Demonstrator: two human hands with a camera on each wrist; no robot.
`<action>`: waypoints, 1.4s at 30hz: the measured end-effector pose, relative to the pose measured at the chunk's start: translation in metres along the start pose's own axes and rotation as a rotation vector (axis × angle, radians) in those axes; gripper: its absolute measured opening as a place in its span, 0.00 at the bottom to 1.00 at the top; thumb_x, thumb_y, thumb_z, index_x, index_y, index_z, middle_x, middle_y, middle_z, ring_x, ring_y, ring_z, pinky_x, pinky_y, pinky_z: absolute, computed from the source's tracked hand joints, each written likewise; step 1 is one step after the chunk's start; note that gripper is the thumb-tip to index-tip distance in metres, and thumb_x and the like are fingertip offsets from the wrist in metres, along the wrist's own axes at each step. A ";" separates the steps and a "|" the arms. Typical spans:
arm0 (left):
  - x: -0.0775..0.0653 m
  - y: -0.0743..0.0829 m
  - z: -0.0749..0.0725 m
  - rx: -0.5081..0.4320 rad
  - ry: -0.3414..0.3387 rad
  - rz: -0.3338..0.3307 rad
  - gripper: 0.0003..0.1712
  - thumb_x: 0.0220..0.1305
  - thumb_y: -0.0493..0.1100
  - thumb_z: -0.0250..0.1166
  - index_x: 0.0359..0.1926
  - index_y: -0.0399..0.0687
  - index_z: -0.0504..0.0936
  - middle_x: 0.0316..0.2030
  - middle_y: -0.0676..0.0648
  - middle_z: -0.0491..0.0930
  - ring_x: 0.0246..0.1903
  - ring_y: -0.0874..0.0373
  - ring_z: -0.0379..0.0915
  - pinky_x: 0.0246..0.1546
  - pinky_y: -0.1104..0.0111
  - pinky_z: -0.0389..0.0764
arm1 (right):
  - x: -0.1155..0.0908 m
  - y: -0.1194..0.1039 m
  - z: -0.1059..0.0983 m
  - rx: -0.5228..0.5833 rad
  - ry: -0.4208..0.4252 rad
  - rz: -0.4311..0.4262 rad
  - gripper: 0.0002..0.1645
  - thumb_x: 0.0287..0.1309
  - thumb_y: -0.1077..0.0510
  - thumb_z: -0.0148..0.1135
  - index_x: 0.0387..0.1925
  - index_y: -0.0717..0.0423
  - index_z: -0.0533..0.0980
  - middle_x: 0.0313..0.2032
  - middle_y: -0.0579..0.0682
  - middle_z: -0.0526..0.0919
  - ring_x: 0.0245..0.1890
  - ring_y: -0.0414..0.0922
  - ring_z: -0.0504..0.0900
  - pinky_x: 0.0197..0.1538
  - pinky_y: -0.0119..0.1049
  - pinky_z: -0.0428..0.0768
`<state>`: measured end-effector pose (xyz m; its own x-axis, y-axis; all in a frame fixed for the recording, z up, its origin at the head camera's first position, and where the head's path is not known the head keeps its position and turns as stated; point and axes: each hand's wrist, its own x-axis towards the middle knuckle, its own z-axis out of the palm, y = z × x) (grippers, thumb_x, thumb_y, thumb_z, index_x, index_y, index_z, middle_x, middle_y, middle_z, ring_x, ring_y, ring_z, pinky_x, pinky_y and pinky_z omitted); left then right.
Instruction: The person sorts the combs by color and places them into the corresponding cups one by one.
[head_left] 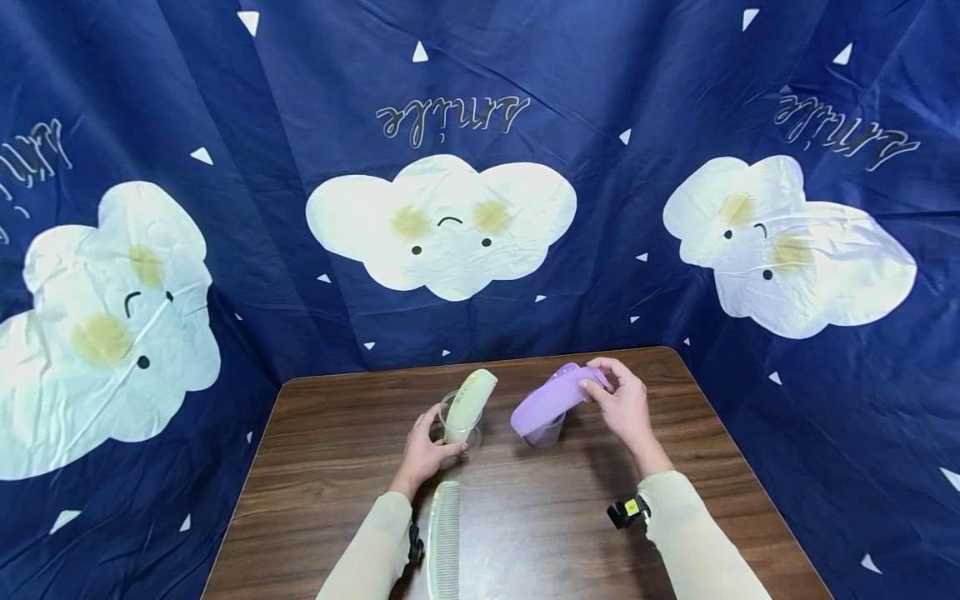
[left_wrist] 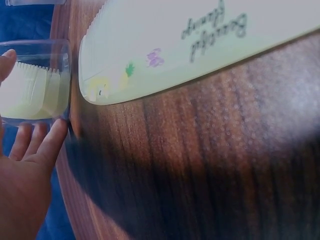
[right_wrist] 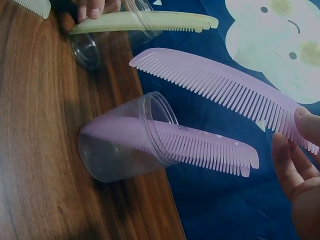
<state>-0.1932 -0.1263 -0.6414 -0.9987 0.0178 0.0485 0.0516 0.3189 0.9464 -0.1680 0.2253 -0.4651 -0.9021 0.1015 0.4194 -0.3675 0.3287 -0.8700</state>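
Note:
My left hand (head_left: 424, 451) holds a clear plastic cup (right_wrist: 86, 55) at the back of the table, thumb and fingers on either side of it. A pale yellow-green comb (head_left: 470, 398) leans in this cup, its end sticking out over the rim. Between thumb and fingertips, my right hand (head_left: 626, 408) pinches the end of a purple comb (right_wrist: 215, 82). That comb slants just above a second clear cup (right_wrist: 107, 162), whose mouth shows under it. Inside the second cup stand purple combs (right_wrist: 210, 142), teeth ends jutting past the rim.
A larger pale green comb (head_left: 444, 542) lies on the wooden table (head_left: 540, 525) near the left forearm, with printed lettering on its back in the left wrist view. Dark blue cloth (head_left: 622, 208) with white clouds hangs behind and beside the table.

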 end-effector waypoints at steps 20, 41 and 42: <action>0.000 0.000 -0.001 -0.003 -0.016 -0.021 0.52 0.47 0.37 0.83 0.73 0.51 0.69 0.66 0.37 0.69 0.62 0.41 0.73 0.57 0.52 0.85 | 0.018 0.042 -0.005 -0.097 0.094 -0.023 0.17 0.56 0.67 0.75 0.48 0.61 0.83 0.32 0.62 0.87 0.22 0.49 0.85 0.26 0.20 0.80; 0.000 -0.003 -0.001 -0.005 -0.002 0.001 0.52 0.46 0.37 0.84 0.72 0.50 0.70 0.64 0.37 0.71 0.61 0.41 0.74 0.56 0.54 0.85 | 0.021 0.048 -0.005 -0.232 0.088 -0.056 0.16 0.56 0.63 0.76 0.47 0.55 0.85 0.29 0.55 0.88 0.21 0.29 0.79 0.25 0.18 0.75; 0.000 -0.003 -0.001 -0.005 0.000 0.003 0.52 0.46 0.37 0.84 0.72 0.50 0.70 0.64 0.37 0.71 0.60 0.41 0.74 0.56 0.54 0.86 | 0.021 0.049 -0.004 -0.231 0.090 -0.058 0.16 0.56 0.63 0.76 0.47 0.55 0.85 0.29 0.55 0.88 0.21 0.29 0.79 0.25 0.18 0.75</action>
<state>-0.1931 -0.1282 -0.6438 -0.9985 0.0192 0.0513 0.0548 0.3143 0.9478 -0.2040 0.2471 -0.4978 -0.8534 0.1556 0.4975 -0.3475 0.5416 -0.7654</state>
